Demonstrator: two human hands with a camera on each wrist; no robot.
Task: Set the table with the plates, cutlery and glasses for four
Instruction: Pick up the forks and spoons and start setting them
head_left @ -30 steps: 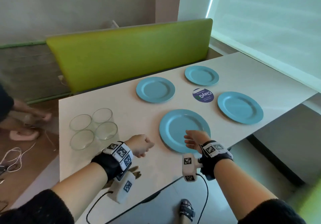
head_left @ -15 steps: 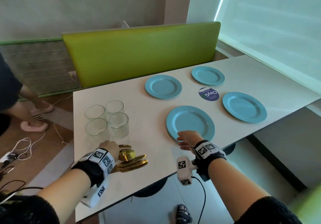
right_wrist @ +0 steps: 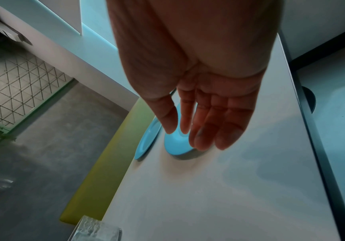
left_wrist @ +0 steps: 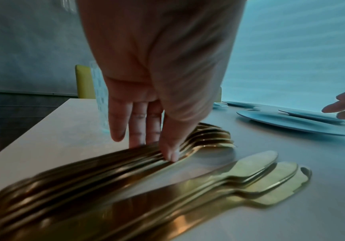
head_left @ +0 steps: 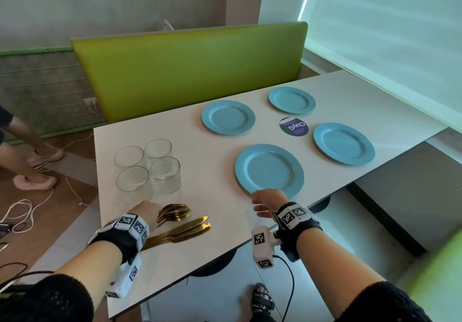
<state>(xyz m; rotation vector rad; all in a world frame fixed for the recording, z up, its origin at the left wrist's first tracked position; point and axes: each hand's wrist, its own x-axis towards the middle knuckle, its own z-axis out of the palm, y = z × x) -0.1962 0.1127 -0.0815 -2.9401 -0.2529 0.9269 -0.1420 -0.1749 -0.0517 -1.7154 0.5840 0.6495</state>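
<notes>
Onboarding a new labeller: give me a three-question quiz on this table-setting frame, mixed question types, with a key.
1. True or false: all four blue plates lie spread out on the table, none stacked.
2. Multiple choice: the left hand has its fingers on A) a glass, B) the stacked gold spoons, C) the round sticker.
3. Fill in: the four glasses stand clustered near the table's ____ end, as the head view shows it.

Key
1. True.
2. B: in the left wrist view the thumb and fingertips rest on the spoon handles; the gold knives lie beside them untouched.
3. Left. The right hand, fingers straight, hovers at the near plate's rim and holds nothing.
</notes>
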